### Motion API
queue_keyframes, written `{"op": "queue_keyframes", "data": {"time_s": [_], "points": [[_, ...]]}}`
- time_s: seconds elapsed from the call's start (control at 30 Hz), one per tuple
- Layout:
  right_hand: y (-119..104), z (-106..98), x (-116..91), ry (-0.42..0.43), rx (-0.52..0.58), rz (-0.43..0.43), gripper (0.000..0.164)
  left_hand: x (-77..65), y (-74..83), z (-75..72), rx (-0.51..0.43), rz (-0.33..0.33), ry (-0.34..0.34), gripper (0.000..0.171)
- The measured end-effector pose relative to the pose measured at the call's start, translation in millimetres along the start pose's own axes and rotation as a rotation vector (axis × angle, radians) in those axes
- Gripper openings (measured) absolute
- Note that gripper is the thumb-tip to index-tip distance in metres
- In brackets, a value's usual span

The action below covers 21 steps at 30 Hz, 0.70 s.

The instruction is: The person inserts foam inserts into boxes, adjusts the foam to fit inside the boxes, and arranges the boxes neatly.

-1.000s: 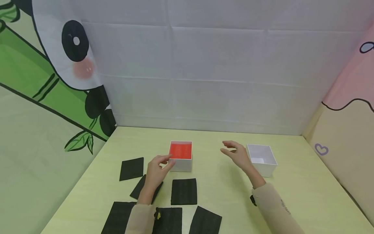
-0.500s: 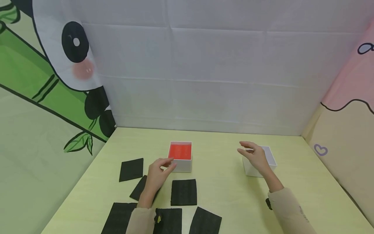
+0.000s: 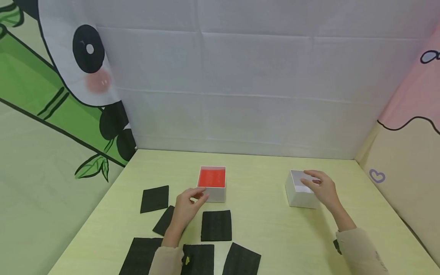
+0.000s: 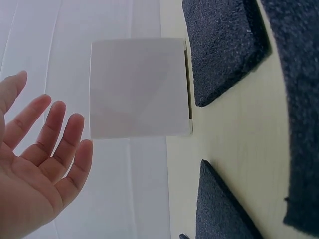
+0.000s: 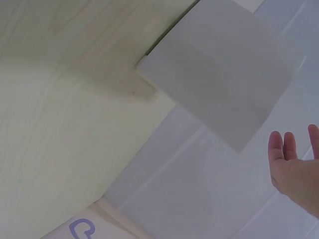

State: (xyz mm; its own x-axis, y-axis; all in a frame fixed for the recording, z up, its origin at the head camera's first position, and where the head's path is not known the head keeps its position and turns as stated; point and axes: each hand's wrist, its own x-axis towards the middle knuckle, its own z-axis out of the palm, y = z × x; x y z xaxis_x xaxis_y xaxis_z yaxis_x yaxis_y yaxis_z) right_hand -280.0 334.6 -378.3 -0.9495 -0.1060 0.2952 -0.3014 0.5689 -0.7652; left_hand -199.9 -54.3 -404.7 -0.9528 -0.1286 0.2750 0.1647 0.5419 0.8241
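In the head view, my left hand (image 3: 187,206) hovers at the near left corner of a white box (image 3: 215,194), its fingers relaxed and holding nothing. The box has a red layer (image 3: 212,178) inside. My right hand (image 3: 323,189) hangs over the right part of a second white box (image 3: 298,194), which has a pale interior. Its fingers are loosely bent with nothing between them. The left wrist view has the spread left-hand fingers (image 4: 60,137) beside the plain white wall of the first box (image 4: 139,87). In the right wrist view, the right hand (image 5: 299,174) is apart from the second box (image 5: 219,69).
Several black square pads (image 3: 216,226) lie scattered on the pale wooden table (image 3: 261,214), mostly under and around the left forearm. One pad (image 3: 154,199) sits left of the left hand. A white cloth backdrop (image 3: 240,95) stands behind, with patterned cloth panels at both sides.
My right hand has moved rightward, from left of the second white box to over its right part. The left hand has shifted only slightly.
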Motion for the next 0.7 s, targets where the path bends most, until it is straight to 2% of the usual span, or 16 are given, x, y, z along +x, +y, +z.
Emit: {"op": "queue_keyframes", "data": {"time_s": [0.2,0.33,0.47,0.7], "points": [[14,-12,-5,0.014,-0.045,-0.004,0.039,-3.0,1.4,-0.7,-0.011,-0.021,-0.023,0.028],[24,-19,-6,0.017,-0.106,0.015,0.040,-4.5,0.2,-0.4,-0.009,0.003,-0.033,0.029],[31,-25,-7,-0.024,-0.134,0.036,0.043,-6.1,1.4,-0.8,-0.008,0.017,-0.036,0.030],[46,-34,-5,-0.135,-0.119,0.000,0.043,-9.7,5.2,-2.3,-0.012,0.009,-0.069,0.028]]}}
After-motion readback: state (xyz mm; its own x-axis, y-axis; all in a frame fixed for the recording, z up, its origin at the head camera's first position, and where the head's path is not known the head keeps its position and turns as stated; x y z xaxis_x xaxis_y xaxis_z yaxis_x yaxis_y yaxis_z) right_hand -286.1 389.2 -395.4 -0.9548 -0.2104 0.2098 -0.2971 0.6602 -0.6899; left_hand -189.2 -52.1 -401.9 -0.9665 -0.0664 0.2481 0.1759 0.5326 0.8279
